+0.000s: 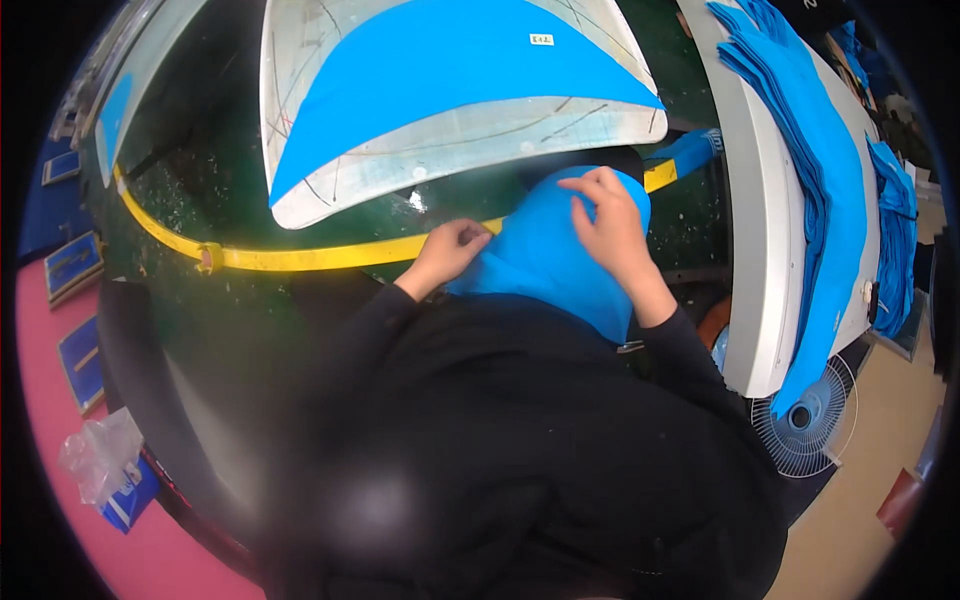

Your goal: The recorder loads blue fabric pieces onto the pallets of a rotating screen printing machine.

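Blue cloth (535, 250) lies creased beneath the person's two hands, just in front of the black clothing (560, 440) of the torso. The left hand (447, 255) is curled at the cloth's left edge, fingertips drawn toward the thumb; whether they pinch any fabric, I cannot tell. The right hand (610, 222) is over the cloth's right part, open, its thumb and index finger spread apart. A yellow strip (320, 256) curves from the left, past the left hand and behind the cloth. Farther off, a white board (420, 172) bears a curved blue panel (430, 62) with a small pale label (541, 40). On the right, a white table (755, 250) carries layered blue pieces (838, 200), with a fan (802, 418) by its near end.
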The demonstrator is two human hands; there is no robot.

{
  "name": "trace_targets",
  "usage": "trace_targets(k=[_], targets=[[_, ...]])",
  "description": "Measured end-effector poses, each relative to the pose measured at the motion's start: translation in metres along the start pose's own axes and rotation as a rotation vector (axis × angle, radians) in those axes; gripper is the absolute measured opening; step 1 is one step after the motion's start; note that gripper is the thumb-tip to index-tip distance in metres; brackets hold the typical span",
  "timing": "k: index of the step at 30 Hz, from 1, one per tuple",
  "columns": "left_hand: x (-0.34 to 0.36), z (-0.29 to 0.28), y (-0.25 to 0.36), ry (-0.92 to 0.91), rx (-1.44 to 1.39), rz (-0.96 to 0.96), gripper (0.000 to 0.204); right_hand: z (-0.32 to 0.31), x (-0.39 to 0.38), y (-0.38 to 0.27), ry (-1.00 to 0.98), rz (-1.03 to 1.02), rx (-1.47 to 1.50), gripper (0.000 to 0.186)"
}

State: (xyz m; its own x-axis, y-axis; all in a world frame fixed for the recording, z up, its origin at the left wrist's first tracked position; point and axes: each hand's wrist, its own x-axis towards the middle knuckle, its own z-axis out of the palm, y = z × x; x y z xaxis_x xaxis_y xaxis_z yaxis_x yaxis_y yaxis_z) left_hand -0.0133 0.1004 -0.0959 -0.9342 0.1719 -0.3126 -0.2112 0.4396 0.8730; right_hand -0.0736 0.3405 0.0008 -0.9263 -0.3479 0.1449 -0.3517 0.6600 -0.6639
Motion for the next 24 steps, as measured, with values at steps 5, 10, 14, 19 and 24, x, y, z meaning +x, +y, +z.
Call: trace_targets(k=[5,10,14,19,24], targets=[[0.007,-0.003,-0.012,-0.265,0.24,-0.296,0.042,0.011,-0.027,0.0,-0.069,0.028,0.05,0.021],[-0.009,0.0,-0.044,-0.262,-0.183,-0.305,0.032,0.028,-0.039,0.007,-0.032,-0.108,-0.136,0.016],[-0.019,-0.011,-0.031,-0.038,-0.269,-0.233,0.025,0.031,-0.036,0.007,-0.027,-0.105,-0.156,0.013],[-0.026,-0.04,-0.014,-0.037,-0.475,-0.249,0.023,0.032,-0.037,0.007,-0.043,-0.099,-0.149,0.011],[-0.034,-0.048,0.021,-0.063,-0.409,-0.156,0.02,0.032,-0.027,-0.032,-0.17,0.058,0.14,0.011]])
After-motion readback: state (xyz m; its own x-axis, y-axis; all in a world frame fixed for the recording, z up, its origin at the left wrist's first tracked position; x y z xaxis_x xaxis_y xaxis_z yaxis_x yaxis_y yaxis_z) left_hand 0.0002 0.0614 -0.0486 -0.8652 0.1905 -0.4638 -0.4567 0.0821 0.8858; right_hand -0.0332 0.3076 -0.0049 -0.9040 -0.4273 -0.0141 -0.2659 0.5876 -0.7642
